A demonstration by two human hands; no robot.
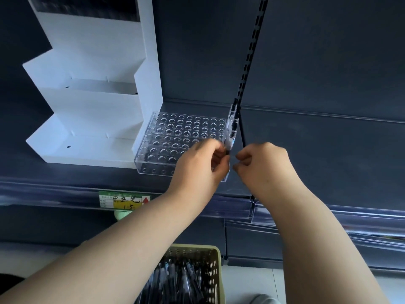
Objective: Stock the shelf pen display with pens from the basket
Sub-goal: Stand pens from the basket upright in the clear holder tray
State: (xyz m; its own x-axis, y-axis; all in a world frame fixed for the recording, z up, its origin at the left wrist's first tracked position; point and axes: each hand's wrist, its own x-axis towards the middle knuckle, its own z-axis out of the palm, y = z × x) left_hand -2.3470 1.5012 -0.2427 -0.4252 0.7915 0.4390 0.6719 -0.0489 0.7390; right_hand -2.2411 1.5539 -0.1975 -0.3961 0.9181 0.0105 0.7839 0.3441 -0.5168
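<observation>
- Pens [232, 121] stand in the right column of the clear display [175, 137] on the shelf [87, 174]; more fill the basket [217, 257].
- Left hand [197, 163]: grip pinches one pen [229, 147] at that column.
- Right hand [263, 163]: grip curled, I cannot tell on what.

We see a white stepped stand [87, 119] at left. A green price label [122, 200] sits on the shelf rail [54, 191] below it.

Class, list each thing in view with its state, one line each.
Clear acrylic pen rack: pens along right edge only.
White stepped stand: tiers bare.
Pale green perforated plastic basket: holds many loose pens.
Left hand: pinches a dark pen.
Right hand: fingers curled, hold unclear.
</observation>
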